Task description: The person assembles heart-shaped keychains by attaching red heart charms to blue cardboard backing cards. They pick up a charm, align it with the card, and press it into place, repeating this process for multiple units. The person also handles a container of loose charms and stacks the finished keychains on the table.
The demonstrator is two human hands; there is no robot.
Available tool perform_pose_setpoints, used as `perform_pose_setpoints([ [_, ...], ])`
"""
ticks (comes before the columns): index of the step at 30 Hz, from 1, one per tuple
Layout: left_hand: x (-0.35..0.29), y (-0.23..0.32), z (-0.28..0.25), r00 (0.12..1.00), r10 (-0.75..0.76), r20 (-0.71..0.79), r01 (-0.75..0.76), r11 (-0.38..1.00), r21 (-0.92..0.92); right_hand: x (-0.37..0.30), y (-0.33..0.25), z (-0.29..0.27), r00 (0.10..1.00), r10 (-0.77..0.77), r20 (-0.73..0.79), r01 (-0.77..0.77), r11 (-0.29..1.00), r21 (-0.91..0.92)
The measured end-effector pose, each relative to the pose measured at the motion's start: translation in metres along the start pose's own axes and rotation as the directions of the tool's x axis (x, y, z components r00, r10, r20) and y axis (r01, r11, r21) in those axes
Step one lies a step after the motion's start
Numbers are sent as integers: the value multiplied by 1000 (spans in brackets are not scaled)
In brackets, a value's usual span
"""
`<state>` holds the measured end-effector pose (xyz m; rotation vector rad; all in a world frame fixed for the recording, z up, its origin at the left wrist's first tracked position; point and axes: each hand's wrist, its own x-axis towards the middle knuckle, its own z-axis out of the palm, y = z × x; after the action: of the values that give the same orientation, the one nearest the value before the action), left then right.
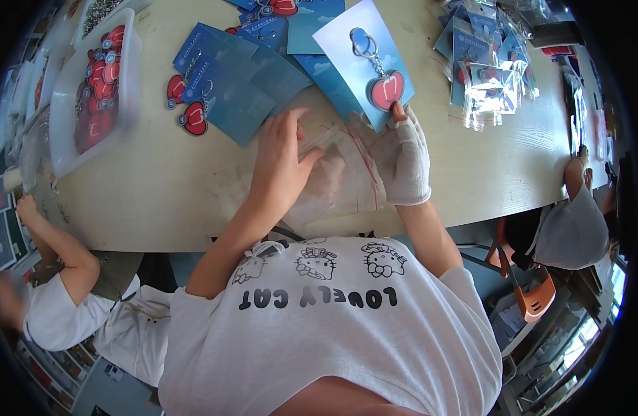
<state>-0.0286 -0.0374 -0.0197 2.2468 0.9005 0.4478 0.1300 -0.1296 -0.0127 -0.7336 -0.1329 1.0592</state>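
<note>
Keychain (387, 91), red and heart-shaped beneath a silver ring, lay against a blue, cloud-printed backing card (336, 52) raised over the table (485, 163). The right hand (405, 156) (white-gloved, its thumb tip bare) grasped that card near its lower edge, thumb in front beside the keychain. The bare left hand (281, 159) had its fingers released and slightly curled, thumb spread apart, next to clear plastic bags (339, 184) lying between the hands. Beyond it lay overlapping blue cards (232, 87); farther left, a translucent plastic tub (132, 76) held more red keychains (100, 87). Bagged cards (491, 90) were heaped at right.
</note>
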Motion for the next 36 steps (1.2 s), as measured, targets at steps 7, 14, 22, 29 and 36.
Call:
perform_pose_setpoints([
  [7,-20,-11,-26,916,-178,359,366,739,-566,-4,-34,-38,954,-298,-20,240,806,-541],
  [14,-5,-15,-34,872,-181,455,454,650,-610,4,-85,-62,954,-259,153,259,445,-857],
  [22,20,-7,-37,844,-101,527,439,695,-569,15,-113,-66,972,-67,227,233,435,-870],
  [29,36,-3,-33,843,45,536,395,624,-674,17,-147,-50,964,185,191,143,244,-959],
  [36,46,1,-20,818,77,570,314,771,-554,16,-104,-9,901,399,168,76,236,-969],
])
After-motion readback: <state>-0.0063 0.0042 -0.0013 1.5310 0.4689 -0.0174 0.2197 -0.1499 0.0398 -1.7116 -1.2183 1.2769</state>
